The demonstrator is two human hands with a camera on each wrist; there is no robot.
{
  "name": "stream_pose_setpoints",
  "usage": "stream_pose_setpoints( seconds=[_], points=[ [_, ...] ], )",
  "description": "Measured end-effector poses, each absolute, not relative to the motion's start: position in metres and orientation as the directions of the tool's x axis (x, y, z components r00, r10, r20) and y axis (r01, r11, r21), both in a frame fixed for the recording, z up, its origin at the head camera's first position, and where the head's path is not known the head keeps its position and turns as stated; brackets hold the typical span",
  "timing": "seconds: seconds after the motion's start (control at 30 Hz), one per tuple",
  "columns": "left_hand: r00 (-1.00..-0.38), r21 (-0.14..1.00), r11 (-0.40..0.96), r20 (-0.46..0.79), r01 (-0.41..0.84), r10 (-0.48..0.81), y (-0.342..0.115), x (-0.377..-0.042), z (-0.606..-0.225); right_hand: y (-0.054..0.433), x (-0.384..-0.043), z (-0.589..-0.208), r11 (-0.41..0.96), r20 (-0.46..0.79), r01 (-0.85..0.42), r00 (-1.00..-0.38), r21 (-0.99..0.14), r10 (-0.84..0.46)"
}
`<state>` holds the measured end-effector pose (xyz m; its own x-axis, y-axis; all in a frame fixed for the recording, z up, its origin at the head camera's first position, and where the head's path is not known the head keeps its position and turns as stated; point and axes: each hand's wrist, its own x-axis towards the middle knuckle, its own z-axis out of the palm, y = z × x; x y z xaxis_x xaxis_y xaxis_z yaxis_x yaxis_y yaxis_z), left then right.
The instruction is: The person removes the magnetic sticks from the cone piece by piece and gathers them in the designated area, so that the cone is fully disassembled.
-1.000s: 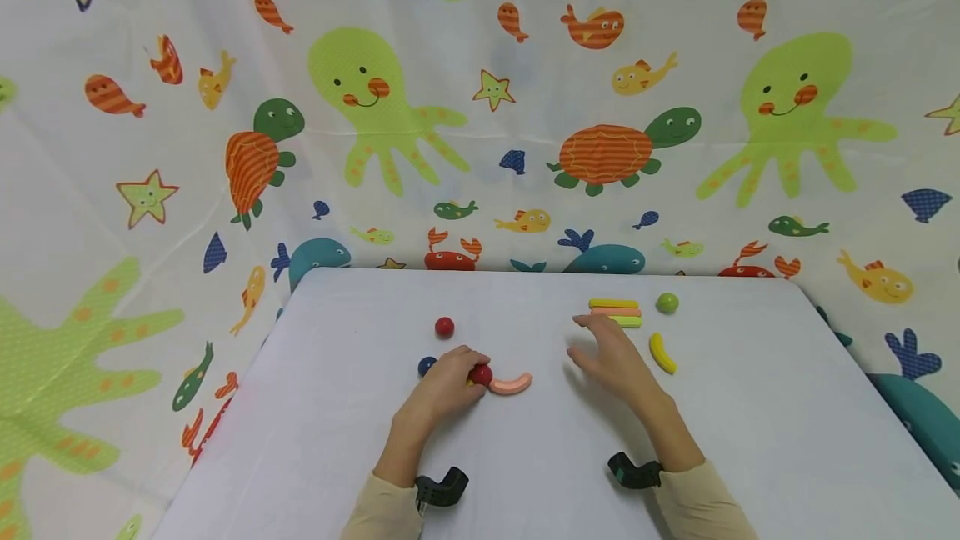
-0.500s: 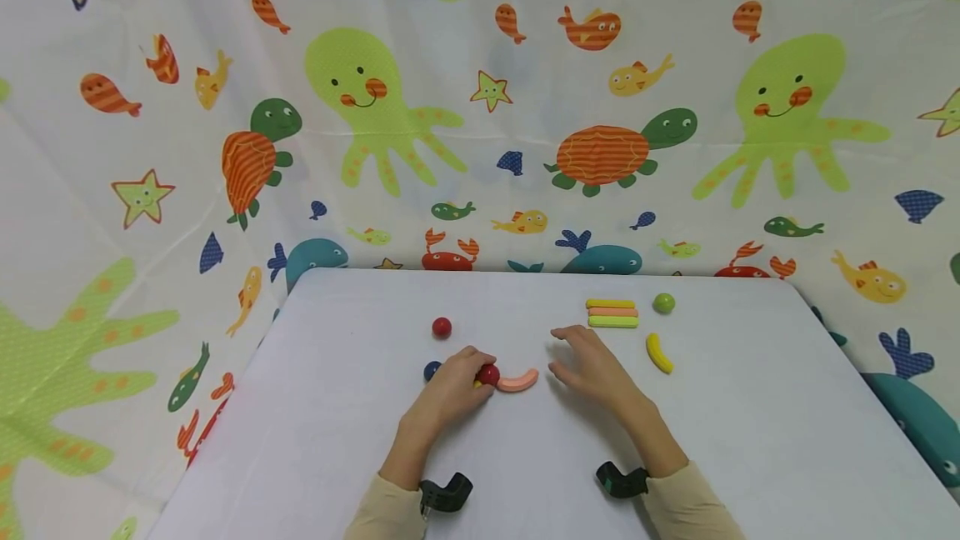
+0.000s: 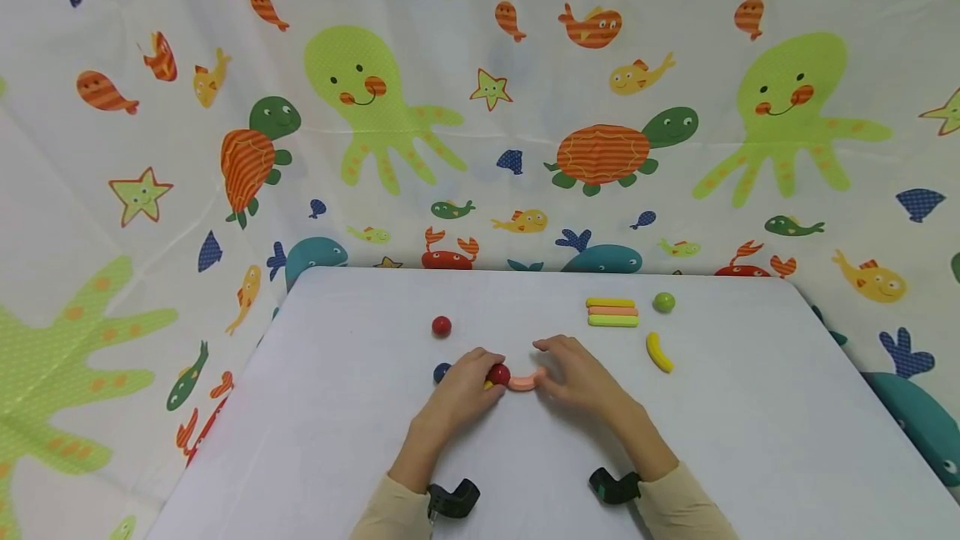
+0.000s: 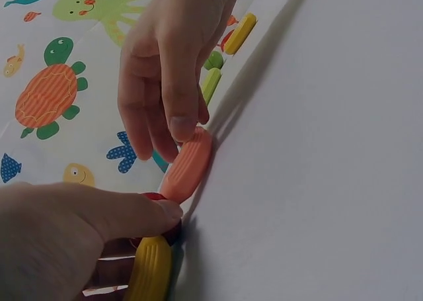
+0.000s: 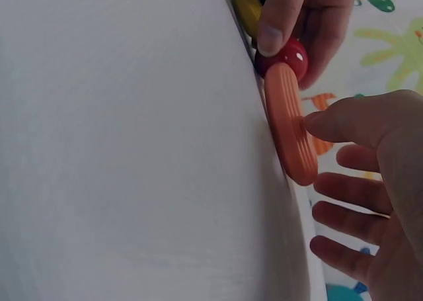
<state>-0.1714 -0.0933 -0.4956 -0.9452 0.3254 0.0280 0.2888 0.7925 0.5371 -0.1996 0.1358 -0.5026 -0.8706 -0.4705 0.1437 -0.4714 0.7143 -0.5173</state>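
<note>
My left hand (image 3: 459, 390) pinches a red ball (image 3: 498, 374) between thumb and fingers. A curved pink ribbed rod (image 5: 288, 119) meets the ball on its right side, and a curved yellow rod (image 4: 151, 268) meets it on the left, mostly covered by the hand in the head view. A dark blue ball (image 3: 442, 372) shows at the left hand's far side. My right hand (image 3: 585, 377) is at the pink rod's right end, its fingers spread; in the right wrist view the thumb appears to touch the rod's side, with the other fingers apart from it.
A second red ball (image 3: 442, 326) lies farther back on the white table (image 3: 337, 423). At the back right are yellow, pink and green straight rods (image 3: 612, 312) side by side, a green ball (image 3: 663, 302) and a curved yellow rod (image 3: 659, 352). A sea-animal cloth hangs behind.
My right hand has come left from near the straight rods to the pink rod. The left hand has slid slightly right, with the red ball, pink rod and blue ball moving along.
</note>
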Motion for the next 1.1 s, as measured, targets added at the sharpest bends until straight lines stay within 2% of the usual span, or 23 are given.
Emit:
stream_pose_setpoints(
  seconds=[0.2, 0.47, 1.1],
  points=[
    [-0.943, 0.545, 0.783, 0.049, 0.301, 0.329, -0.0902, -0.1704, -0.496, 0.1329, -0.1976, -0.5069, 0.709, 0.179, -0.525, -0.844, -0.472, -0.506],
    [-0.938, 0.542, 0.775, 0.082, 0.326, 0.337, -0.0876, -0.1692, -0.4975, 0.1299, -0.1948, -0.5074, 0.72, 0.155, -0.508, -0.852, -0.473, -0.5],
    [-0.927, 0.513, 0.778, 0.111, 0.363, 0.359, -0.083, -0.1673, -0.4994, 0.1277, -0.1938, -0.5075, 0.675, 0.207, -0.595, -0.797, -0.436, -0.568]
  ],
)
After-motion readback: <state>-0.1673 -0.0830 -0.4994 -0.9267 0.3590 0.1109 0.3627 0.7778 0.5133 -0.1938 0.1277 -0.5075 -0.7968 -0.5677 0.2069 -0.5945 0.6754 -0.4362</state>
